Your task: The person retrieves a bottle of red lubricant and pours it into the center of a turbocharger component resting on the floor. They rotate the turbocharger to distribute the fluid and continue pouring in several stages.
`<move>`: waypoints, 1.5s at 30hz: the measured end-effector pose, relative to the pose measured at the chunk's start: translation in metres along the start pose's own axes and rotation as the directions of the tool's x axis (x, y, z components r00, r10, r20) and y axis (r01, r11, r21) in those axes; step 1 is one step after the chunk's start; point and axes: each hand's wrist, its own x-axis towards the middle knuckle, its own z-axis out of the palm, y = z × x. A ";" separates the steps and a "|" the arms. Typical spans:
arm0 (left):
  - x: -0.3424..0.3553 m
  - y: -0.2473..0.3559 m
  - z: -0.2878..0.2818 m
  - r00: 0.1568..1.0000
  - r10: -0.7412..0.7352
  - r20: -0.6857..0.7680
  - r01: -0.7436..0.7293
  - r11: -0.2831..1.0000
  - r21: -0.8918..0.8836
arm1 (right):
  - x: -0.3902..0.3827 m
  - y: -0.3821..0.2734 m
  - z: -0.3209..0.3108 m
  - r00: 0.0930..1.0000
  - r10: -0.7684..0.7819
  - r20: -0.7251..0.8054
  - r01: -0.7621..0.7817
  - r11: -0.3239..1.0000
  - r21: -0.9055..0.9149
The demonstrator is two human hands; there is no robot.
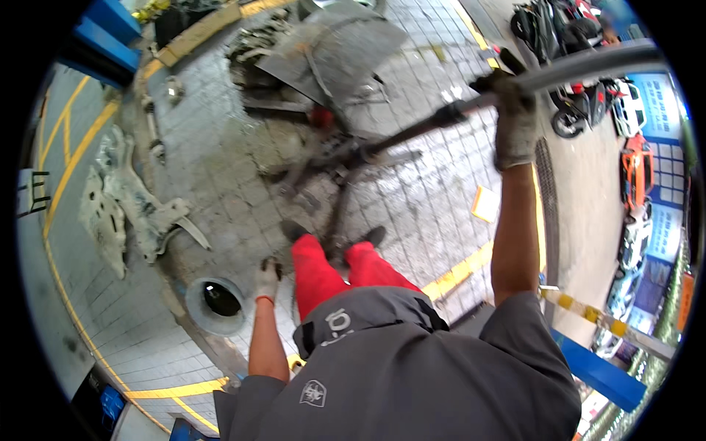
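Note:
My right hand point(513, 121), in a dirty work glove, is raised at the right and wrapped around a long metal pipe point(588, 65). From my grip the pipe slopes down leftward, through a dark joint, toward a dark metal frame point(353, 153) with spread arms on the paving before my feet. Blur hides how the two connect. My left hand point(268, 278), in a pale glove with dark fingertips, hangs low beside my left leg. It appears loosely open, with nothing seen in it. Just left of it stands a round grey tub point(194, 303) with something dark inside.
Bent sheet metal point(338, 51) and scrap lie ahead. Pale metal car parts point(136, 195) rest at the left by a curb. A white-and-orange box point(485, 203) lies to the right. Motorcycles point(577, 110) and cars point(637, 173) stand beyond the yellow line.

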 end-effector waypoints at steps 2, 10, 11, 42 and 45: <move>-0.023 0.024 0.041 1.000 0.030 -0.008 -0.030 0.999 -0.028 | -0.023 0.001 -0.022 0.995 0.055 0.083 -0.065 0.990 0.123; -0.073 0.059 0.219 0.997 0.015 0.079 -0.018 0.999 0.040 | -0.241 0.205 -0.168 0.654 0.748 0.110 -0.716 0.566 0.409; -0.080 0.063 0.243 0.996 0.017 0.086 -0.020 0.999 0.037 | -0.279 0.213 -0.181 0.565 0.815 0.127 -0.768 0.464 0.442; -0.076 0.258 0.871 0.645 0.282 0.710 -0.721 0.532 0.444 | -0.113 0.331 -0.341 0.642 0.607 0.468 -0.409 -0.246 0.879; -0.046 0.301 0.925 0.645 0.277 0.712 -0.738 0.467 0.487 | -0.041 0.355 -0.382 0.675 0.582 0.453 -0.300 -0.344 0.890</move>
